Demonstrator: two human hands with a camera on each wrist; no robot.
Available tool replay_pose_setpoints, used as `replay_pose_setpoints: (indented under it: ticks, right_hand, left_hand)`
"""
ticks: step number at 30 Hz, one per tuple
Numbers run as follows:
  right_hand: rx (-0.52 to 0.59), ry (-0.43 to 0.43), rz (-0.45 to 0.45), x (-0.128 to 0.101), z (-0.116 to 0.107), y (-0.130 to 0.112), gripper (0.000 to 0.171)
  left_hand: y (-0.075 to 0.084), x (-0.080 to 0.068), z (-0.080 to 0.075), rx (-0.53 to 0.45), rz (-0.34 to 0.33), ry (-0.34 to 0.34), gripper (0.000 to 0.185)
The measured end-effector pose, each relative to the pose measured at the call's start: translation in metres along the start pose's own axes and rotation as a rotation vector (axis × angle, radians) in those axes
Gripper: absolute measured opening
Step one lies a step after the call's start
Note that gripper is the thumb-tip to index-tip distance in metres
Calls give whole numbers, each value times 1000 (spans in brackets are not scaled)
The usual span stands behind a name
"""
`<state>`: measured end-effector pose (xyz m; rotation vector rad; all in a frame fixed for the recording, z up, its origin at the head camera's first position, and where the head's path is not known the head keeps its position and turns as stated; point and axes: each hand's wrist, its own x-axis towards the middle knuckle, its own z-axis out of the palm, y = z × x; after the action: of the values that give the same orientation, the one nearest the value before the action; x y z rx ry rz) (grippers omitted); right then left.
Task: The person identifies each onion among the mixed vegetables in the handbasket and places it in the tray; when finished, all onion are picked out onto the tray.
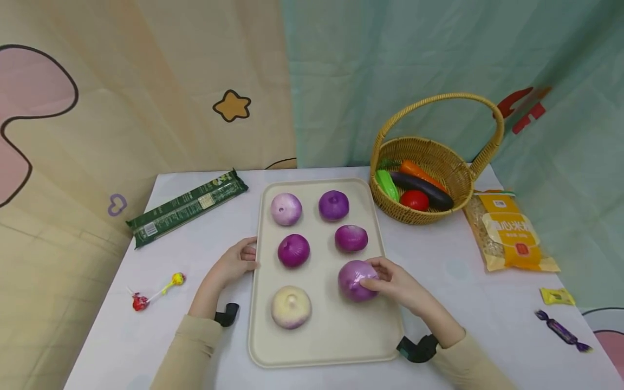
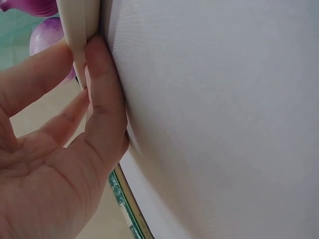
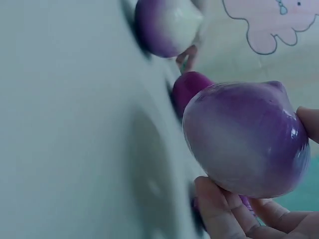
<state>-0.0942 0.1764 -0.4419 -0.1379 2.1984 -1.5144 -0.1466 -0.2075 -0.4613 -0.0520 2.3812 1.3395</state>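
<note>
A tray (image 1: 380,325) lies mid-table with six onions in two columns of three; the near-right onion (image 1: 355,280) sits in the right hand (image 1: 397,281), while the left hand (image 1: 234,262) touches the tray's left edge (fingers on the rim). Behind and to the right stands a basket (image 1: 429,157) holding vegetables, with a packet (image 1: 509,233) just right of it. A long package (image 1: 187,207) lies behind-left, a lollipop (image 1: 156,291) near left
</note>
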Motion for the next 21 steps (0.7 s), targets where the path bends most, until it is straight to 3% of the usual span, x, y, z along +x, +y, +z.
replay_pose_setpoints:
  ticks: [8,14,21]
  right_hand:
    - [-15,2,88,-3,14,18,59]
    - [-26,14,22,-5,13,24,57]
    - [-135,71,-47,-7,3,22,59]
  left_hand:
    - [3,0,2,-19,-1,-13,68]
    - [5,0,1,-15,-13,-4,68]
    - [3,0,-1,-31,3,-8,70]
